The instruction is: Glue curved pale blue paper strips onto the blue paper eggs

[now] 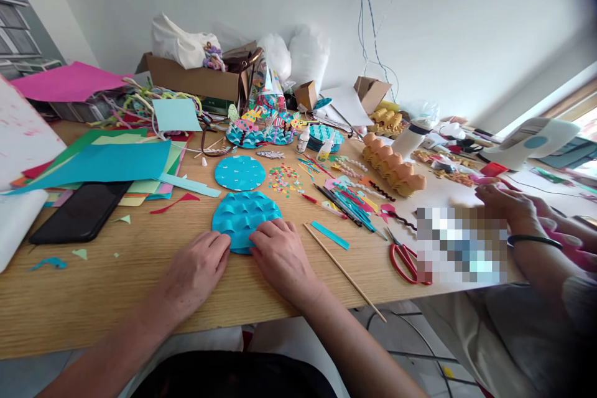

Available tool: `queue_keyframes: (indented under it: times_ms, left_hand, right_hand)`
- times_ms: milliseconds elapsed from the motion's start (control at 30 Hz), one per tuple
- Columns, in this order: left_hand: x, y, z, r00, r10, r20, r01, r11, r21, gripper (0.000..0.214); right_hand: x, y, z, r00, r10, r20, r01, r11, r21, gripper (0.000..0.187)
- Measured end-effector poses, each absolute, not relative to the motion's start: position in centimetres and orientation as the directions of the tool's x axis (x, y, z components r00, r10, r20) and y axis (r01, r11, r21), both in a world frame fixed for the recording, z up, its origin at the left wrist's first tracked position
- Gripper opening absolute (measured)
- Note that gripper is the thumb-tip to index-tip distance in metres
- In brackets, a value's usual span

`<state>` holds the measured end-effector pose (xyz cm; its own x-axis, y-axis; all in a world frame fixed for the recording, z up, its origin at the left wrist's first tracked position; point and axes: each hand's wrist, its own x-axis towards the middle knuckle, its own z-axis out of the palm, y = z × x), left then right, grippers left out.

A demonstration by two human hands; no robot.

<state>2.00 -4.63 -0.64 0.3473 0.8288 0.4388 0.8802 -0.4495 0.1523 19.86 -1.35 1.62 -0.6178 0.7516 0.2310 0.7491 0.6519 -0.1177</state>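
A round blue paper disc (245,214), covered in rows of raised curled paper strips, lies on the wooden table in front of me. My left hand (198,267) has its fingers curled at the disc's lower left edge. At the lower right, my right hand (282,255) pinches the near rim, its fingertips over the paper. Whether a loose strip is under the fingers is hidden. Just behind lies a flat blue disc (239,173) dotted with small white bits. A light blue paper strip (329,235) and a thin wooden stick (345,272) rest right of my hands.
Red-handled scissors (405,261) lie at the right, near a co-worker's hands (506,205). Pens and brushes (342,205), confetti (284,180) and glue bottles (303,138) stand or lie beyond. Coloured paper sheets (102,161) and a black phone (81,211) are at left.
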Motion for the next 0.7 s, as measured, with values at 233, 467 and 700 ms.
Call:
queue_keyframes:
  times_ms: [233, 467, 700]
  left_hand:
    - [1.94, -4.45, -1.16, 0.371, 0.769, 0.521, 0.836, -0.521, 0.172, 0.025]
    - [1.93, -4.31, -1.38, 0.383, 0.761, 0.525, 0.831, -0.531, 0.164, 0.024]
    - [1.96, -4.38, -1.21, 0.374, 0.773, 0.512, 0.852, -0.505, 0.14, 0.026]
  right_hand:
    - [20.35, -1.09, 0.91, -0.587, 0.763, 0.271, 0.756, 0.636, -0.153, 0.012]
    - [20.26, -1.35, 1.15, -0.61, 0.755, 0.239, 0.749, 0.648, -0.137, 0.014]
    - [19.93, -1.4, 1.69, -0.602, 0.764, 0.233, 0.731, 0.644, -0.225, 0.01]
